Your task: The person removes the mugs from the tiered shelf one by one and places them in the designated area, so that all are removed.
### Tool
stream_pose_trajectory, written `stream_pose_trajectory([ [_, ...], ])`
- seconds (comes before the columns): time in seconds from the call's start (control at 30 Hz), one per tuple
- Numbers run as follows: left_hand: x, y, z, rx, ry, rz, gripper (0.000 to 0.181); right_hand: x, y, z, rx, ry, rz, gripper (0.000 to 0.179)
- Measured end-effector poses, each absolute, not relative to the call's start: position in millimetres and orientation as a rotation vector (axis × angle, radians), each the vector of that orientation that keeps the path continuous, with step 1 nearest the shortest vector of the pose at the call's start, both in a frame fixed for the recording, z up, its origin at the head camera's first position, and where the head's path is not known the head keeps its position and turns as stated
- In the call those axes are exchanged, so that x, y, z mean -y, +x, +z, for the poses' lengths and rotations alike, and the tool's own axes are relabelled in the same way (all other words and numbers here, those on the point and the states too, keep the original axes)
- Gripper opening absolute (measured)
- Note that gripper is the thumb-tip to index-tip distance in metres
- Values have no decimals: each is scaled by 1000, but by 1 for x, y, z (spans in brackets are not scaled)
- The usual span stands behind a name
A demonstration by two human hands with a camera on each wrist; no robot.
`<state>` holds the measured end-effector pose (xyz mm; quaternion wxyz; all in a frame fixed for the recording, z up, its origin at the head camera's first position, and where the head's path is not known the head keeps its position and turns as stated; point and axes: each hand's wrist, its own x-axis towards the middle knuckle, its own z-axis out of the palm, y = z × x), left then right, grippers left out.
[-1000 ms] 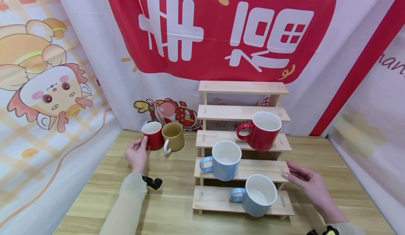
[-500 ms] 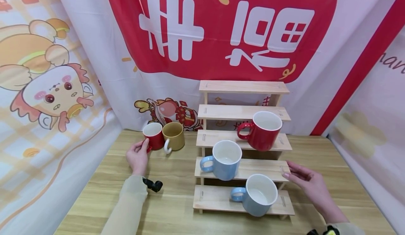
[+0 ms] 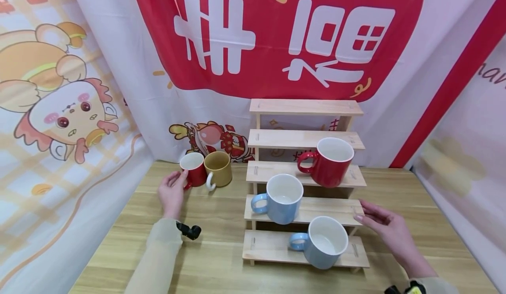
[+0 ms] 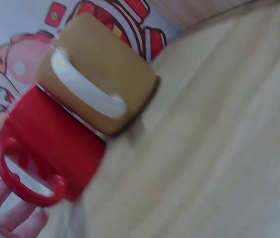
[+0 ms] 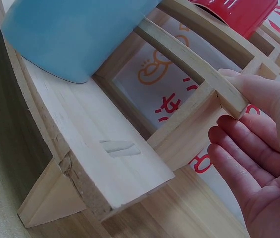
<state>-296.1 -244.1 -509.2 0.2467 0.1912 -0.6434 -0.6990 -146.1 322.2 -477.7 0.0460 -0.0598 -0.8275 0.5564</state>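
At the back left of the table, a red mug (image 3: 193, 171) with a white inside stands against a tan mug (image 3: 218, 170) with a white handle. My left hand (image 3: 172, 193) is beside the red mug's handle (image 4: 33, 191); in the left wrist view its fingers (image 4: 16, 215) are spread, not wrapped round the handle. My right hand (image 3: 389, 232) pinches the right end of a board of the stepped wooden shelf (image 3: 336, 210), thumb on top and index finger below. On this board stands a light blue mug (image 3: 283, 201).
Another light blue mug (image 3: 325, 245) stands on the lowest board, and a larger red mug (image 3: 333, 164) on the third one up. A printed cloth (image 3: 213, 83) hangs close behind the shelf and mugs. Side cloths border the wooden table (image 3: 213, 259).
My left thumb and fingers have eased slightly at the red mug's handle. The right hand keeps its grip on the shelf board, and the mugs stay put.
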Motion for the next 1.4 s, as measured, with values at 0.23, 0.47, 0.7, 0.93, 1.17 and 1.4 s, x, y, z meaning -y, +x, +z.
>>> stream_pose_trajectory([
  [0.23, 241, -295, -474, 1754, 469, -1796, 54, -322, -147, -478, 2518, -169, 1695, 63],
  [0.47, 220, -291, -428, 1767, 280, -1808, 58, -323, -147, -478, 2532, -178, 1677, 64],
  [0.7, 183, -277, -380, 1807, -12, -1793, 48, -324, -148, -478, 2574, -237, 1674, 69],
  [0.93, 145, -260, -346, 1841, -309, -1859, 46, -323, -147, -477, 2541, -209, 1699, 67],
  [1.17, 109, -245, -330, 1948, -521, -1881, 43, -321, -145, -479, 2491, -145, 1696, 62],
  [1.4, 76, -236, -327, 2045, -700, -1942, 43, -322, -146, -478, 2498, -143, 1682, 62],
])
